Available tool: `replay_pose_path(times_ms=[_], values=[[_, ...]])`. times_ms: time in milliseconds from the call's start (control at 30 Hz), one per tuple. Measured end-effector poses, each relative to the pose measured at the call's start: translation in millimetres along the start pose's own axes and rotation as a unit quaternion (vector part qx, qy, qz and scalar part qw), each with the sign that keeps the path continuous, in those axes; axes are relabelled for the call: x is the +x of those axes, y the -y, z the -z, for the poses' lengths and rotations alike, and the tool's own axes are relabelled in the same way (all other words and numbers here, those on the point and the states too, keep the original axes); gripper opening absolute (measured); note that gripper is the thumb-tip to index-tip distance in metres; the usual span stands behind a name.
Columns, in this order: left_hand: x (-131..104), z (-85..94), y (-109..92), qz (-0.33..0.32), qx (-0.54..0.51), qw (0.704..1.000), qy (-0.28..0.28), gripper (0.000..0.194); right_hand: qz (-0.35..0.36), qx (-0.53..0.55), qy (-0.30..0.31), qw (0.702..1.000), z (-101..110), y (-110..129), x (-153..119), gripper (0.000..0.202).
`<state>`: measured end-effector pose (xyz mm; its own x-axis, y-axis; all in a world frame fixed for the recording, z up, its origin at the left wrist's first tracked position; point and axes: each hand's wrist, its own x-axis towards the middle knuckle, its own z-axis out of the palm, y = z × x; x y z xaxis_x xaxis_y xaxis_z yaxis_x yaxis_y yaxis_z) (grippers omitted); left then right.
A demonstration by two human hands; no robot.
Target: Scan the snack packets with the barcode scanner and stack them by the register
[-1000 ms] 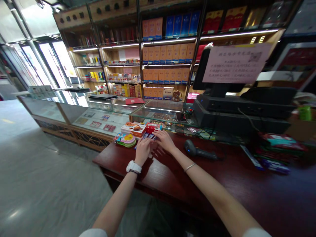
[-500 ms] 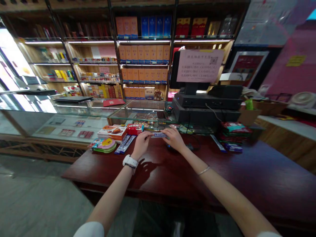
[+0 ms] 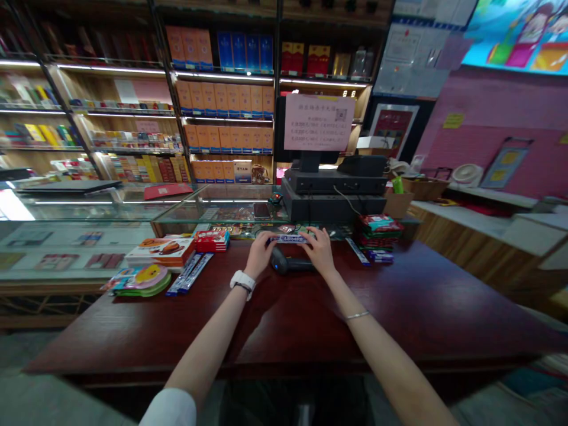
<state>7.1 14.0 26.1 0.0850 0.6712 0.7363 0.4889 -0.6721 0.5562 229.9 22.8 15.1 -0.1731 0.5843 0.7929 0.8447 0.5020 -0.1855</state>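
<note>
Both of my hands hold a slim blue-and-white candy stick pack [image 3: 289, 239] level above the dark red table [image 3: 284, 331]. My left hand [image 3: 261, 255] pinches its left end, and my right hand [image 3: 320, 251] grips the right end. Just below the pack lies a black handheld barcode scanner [image 3: 293, 265] with a small blue light. To the left, similar long blue packs [image 3: 190, 274] lie beside an orange-and-white box [image 3: 160, 253]. Another slim blue pack [image 3: 357, 251] rests to the right of my right hand.
At the left are a colourful flat package [image 3: 142, 280] and small red boxes [image 3: 212, 241]. A stack of red and green packets [image 3: 379, 231] stands at the right above a small purple pack [image 3: 380, 257]. Behind are a glass display case [image 3: 217, 201] and a checkout terminal [image 3: 332, 195].
The view has turned to the right. My right hand has shifted to the pack's right end, so more of its label shows, and the scanner is now plainly visible below it.
</note>
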Motion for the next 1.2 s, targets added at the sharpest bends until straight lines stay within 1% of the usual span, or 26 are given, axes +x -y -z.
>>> replay_pose_path(times_ms=[100, 133, 233, 300, 367, 467, 500, 567, 633, 733, 800, 933, 1033, 1100, 1200], values=[[3.3, -12.8, 9.3, 0.058, -0.07, 0.994, -0.054, 0.019, -0.024, -0.003, -0.009, 1.0, -6.1, -7.0, -2.1, 0.028], [3.1, -15.8, 14.0, 0.082, -0.099, 0.99, -0.059, 0.023, -0.027, -0.004, -0.008, 1.0, -8.2, -9.0, -3.5, 0.028], [1.0, -17.6, 28.5, 0.132, -0.183, 0.974, -0.037, 0.038, -0.027, -0.01, 0.004, 1.0, -12.8, -12.9, -8.4, 0.026], [-0.3, -12.1, 33.9, 0.139, -0.196, 0.97, -0.021, 0.047, -0.023, -0.013, 0.017, 1.0, -14.3, -12.7, -10.6, 0.025], [-0.9, -3.3, 33.2, 0.118, -0.154, 0.981, -0.008, 0.047, -0.019, -0.011, 0.026, 0.999, -15.5, -10.2, -12.0, 0.025], [-1.9, 9.9, 20.8, 0.043, -0.007, 0.999, -0.011, 0.036, -0.02, -0.004, 0.021, 1.0, -17.2, -3.9, -13.6, 0.025], [-2.8, 13.1, 15.0, 0.013, 0.05, 0.999, -0.014, 0.033, -0.021, -0.003, 0.017, 1.0, -17.6, -1.6, -14.1, 0.025], [-5.4, 16.4, 4.0, -0.036, 0.137, 0.99, -0.002, 0.032, -0.023, -0.004, 0.011, 1.0, -17.7, 3.0, -15.2, 0.026], [-8.6, 15.7, -3.5, -0.065, 0.181, 0.981, 0.016, 0.036, -0.021, -0.004, 0.012, 1.0, -16.8, 7.7, -16.2, 0.027], [-12.7, 9.7, -5.7, -0.083, 0.199, 0.975, 0.059, 0.043, -0.014, -0.002, 0.022, 1.0, -14.3, 14.6, -17.3, 0.027], [-14.4, 5.0, -3.1, -0.083, 0.2, 0.974, 0.069, 0.041, -0.01, -0.003, 0.033, 0.999, -13.0, 18.4, -17.6, 0.027], [-15.8, 0.3, 2.5, -0.078, 0.204, 0.974, 0.059, 0.031, -0.012, -0.001, 0.04, 0.999, -13.2, 19.7, -17.5, 0.029], [-15.8, 1.1, 4.5, -0.077, 0.209, 0.973, 0.056, 0.029, -0.025, 0.008, 0.02, 0.999, -15.0, 13.1, -18.0, 0.031], [-15.8, 2.1, 5.7, -0.07, 0.215, 0.973, 0.053, 0.028, -0.033, 0.017, 0.001, 0.999, -16.4, 6.7, -19.0, 0.028], [-15.9, 2.3, 7.8, -0.062, 0.22, 0.972, 0.056, 0.028, -0.027, 0.029, -0.009, 0.999, -18.4, -1.1, -20.9, 0.025]])
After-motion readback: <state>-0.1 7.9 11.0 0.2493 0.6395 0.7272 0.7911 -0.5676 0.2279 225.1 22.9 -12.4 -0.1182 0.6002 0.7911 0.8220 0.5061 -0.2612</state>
